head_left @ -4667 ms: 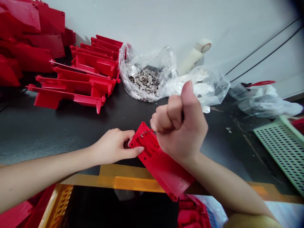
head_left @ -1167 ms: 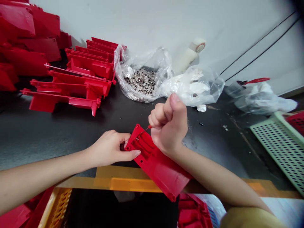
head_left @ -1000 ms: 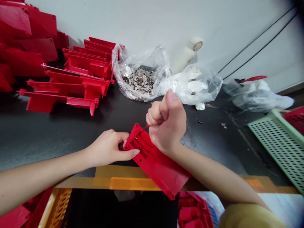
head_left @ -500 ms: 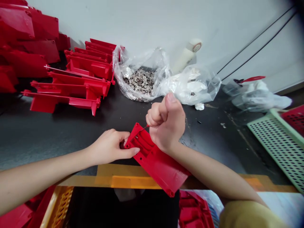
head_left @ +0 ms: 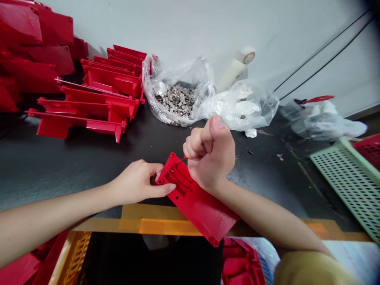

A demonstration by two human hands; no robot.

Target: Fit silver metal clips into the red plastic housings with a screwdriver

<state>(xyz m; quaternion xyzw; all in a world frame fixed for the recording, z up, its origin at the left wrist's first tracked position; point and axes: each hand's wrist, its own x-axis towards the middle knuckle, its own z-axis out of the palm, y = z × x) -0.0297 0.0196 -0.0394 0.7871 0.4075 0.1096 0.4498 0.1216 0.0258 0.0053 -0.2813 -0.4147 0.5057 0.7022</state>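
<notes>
A red plastic panel (head_left: 204, 209) with raised ribs and corner holes lies aslant across the table's front edge. My left hand (head_left: 142, 183) grips its upper left corner, thumb on top and fingers beneath. Closed in a fist above the panel, my right hand (head_left: 210, 156) holds a tool with a thin metal shaft (head_left: 179, 161) and a bit of red where it enters the hand. Most of the handle is hidden by my fingers. The shaft's tip points into the ribbed end of the panel, near a small metal piece (head_left: 171, 170).
Red panels (head_left: 86, 109) stand in a row at the left. Behind my hands, a clear bag (head_left: 151, 107) holds many small metal pieces. A white bottle (head_left: 233, 73), bagged white material (head_left: 246, 107) and a pale green basket (head_left: 347, 174) are farther right. Orange tape (head_left: 166, 227) covers the front edge.
My right hand and the tool have shifted very slightly to the right. Both grips stay the same, and the whole view has drifted a little.
</notes>
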